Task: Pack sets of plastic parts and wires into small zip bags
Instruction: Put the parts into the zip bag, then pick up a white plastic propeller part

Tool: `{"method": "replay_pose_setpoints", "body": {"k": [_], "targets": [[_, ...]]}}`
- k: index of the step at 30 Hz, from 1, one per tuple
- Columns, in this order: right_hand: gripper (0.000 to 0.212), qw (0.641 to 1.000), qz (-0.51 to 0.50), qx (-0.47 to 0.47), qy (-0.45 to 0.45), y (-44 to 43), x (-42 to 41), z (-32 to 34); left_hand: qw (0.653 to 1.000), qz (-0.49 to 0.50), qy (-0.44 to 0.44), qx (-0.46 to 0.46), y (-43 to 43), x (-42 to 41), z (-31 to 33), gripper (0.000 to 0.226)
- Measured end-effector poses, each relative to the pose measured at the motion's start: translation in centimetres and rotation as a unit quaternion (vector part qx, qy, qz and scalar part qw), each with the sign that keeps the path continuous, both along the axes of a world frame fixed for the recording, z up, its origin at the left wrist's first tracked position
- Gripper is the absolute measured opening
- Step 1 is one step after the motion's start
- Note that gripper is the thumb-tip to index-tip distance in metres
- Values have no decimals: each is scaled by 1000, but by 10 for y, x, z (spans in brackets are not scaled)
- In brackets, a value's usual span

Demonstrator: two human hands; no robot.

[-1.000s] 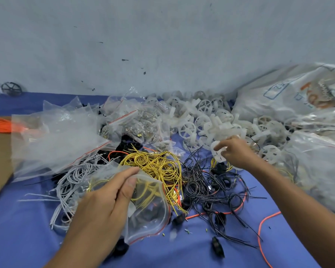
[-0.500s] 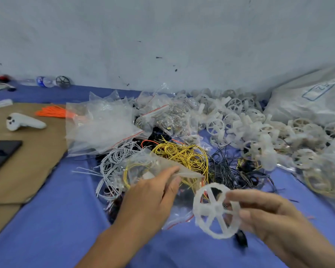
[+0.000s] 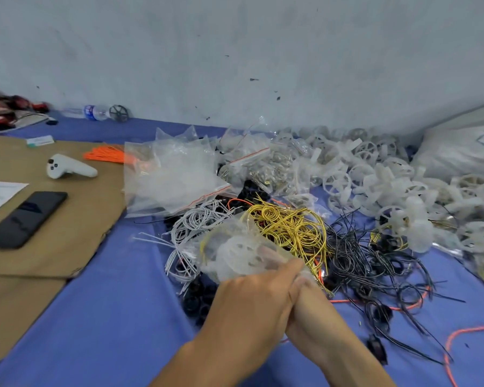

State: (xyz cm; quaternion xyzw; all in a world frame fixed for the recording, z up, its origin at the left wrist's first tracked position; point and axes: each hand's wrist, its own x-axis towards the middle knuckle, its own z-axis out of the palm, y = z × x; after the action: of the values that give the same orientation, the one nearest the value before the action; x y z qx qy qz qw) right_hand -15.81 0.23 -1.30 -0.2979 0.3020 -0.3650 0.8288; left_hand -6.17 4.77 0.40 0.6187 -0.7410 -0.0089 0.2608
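My left hand grips the mouth of a small clear zip bag held above the wire piles. My right hand lies pressed against the left, its fingers reaching into the bag's opening. A white plastic spoked wheel shows inside the bag beside a yellow wire coil. Behind the bag lie yellow wires, white wires and black wires. A heap of white plastic wheels stretches along the wall at the right.
A stack of empty zip bags lies left of centre on the blue cloth. Cardboard at the left carries a black phone, a white controller and orange wires. A big white sack sits at the far right.
My right hand brought a white wheel from the heap to the bag; the wheel now sits inside it. The view swung left, revealing the cardboard.
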Motion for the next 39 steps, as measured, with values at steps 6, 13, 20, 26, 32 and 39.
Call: {"method": "replay_pose_setpoints", "body": {"k": [6, 13, 20, 26, 32, 39], "targets": [[29, 994, -39, -1, 99, -21, 35, 11, 997, 63, 42, 0, -15, 22, 3, 45], [26, 895, -63, -355, 263, 24, -48, -12, 982, 69, 175, 15, -30, 35, -1, 40], [28, 601, -41, -345, 719, 37, -153, -57, 978, 63, 195, 30, -28, 23, -12, 49], [26, 694, -107, -334, 629, 37, -156, -40, 984, 63, 160, 54, -18, 20, -15, 52], [26, 832, 110, -336, 428, 40, -109, -3, 990, 48, 114, 70, -8, 14, -19, 61], [72, 810, 29, -434, 393, 28, -39, -2, 988, 54, 137, 54, -9, 21, -16, 58]]}}
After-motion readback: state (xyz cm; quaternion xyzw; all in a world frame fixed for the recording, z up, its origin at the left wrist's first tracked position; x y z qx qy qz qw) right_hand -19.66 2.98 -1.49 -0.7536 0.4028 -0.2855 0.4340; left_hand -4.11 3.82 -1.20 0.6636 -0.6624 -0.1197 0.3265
